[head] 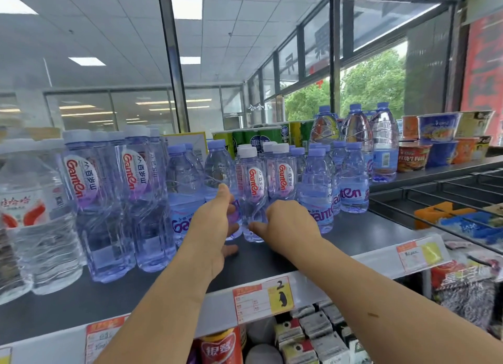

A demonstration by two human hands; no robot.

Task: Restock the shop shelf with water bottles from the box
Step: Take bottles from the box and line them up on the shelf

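Your left hand (215,222) wraps a small bottle (221,173); your right hand (288,222) cups the white-capped bottle (251,189). The shelf (367,235) has gaps; box unseen.

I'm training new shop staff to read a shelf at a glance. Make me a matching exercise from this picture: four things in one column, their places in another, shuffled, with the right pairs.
Things
1. small white-capped bottle
2. instant noodle bowls
3. three large blue-capped jugs
4. yellow-and-orange price tag

Places
A. on the shelf's front edge, between the forearms
B. at the far right end of the top shelf
C. between the left hand and right hand
D. behind the small bottles, before the window

Pairs: 1-C, 2-B, 3-D, 4-A
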